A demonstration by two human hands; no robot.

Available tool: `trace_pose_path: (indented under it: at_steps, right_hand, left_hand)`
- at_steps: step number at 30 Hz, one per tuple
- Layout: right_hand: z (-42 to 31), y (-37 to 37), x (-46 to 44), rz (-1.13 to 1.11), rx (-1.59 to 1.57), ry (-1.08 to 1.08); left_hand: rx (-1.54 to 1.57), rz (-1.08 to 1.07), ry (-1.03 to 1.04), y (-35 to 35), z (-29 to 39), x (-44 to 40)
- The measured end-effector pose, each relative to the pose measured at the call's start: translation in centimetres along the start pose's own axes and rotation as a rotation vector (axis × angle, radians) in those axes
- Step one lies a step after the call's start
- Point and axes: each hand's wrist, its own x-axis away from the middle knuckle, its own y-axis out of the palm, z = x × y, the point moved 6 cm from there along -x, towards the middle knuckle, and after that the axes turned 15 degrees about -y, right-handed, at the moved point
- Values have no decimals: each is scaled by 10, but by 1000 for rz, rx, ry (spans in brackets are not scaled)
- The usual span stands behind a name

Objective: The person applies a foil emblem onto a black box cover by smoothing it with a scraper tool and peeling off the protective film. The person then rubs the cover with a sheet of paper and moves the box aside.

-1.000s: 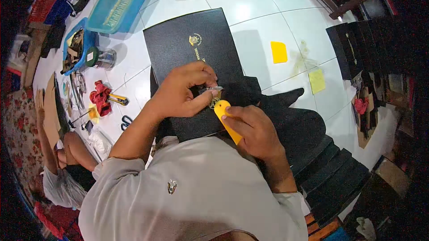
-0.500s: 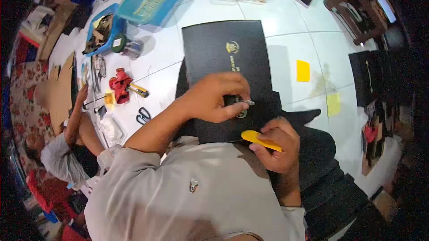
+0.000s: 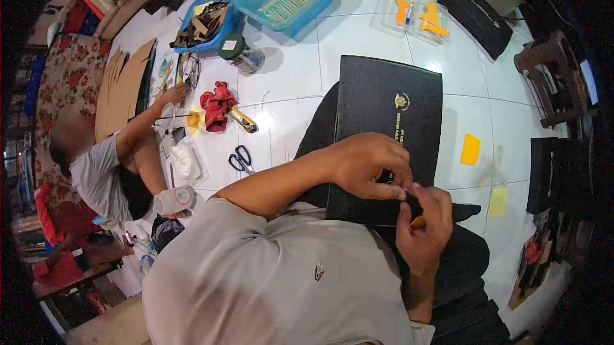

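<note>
Black folder (image 3: 390, 111) in the head view, scissors (image 3: 240, 158) and red cloth (image 3: 217, 103) to its left, yellow card (image 3: 470, 148) to its right! It lies beneath the left hand (image 3: 369, 166), palm-down, fingertips together, on what I can't tell; right hand (image 3: 427, 233) curled round a yellow piece (image 3: 417, 222) by the folder's lower right corner.

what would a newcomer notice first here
Probably the black folder with its gold emblem near the middle, left hand and right hand close together over its lower part. Next, the red cloth to the left and bright yellow piece to the right, both on the white floor.
</note>
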Motion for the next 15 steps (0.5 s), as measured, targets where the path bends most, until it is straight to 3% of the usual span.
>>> trace_pose_path:
  at_steps: [2, 7, 12, 15]
  right_hand:
    - [0, 5, 6, -93, 149, -118]
    - [-3, 6, 5, -118, 218, -155]
    - [1, 0, 9, -128, 208, -144]
    - [-1, -4, 14, -122, 162, -182]
  left_hand:
    - [-6, 6, 10, 0, 0, 0]
    - [2, -21, -6, -2, 4, 0]
    - [104, 116, -141, -11, -7, 2]
    - [193, 109, -322, -17, -10, 3]
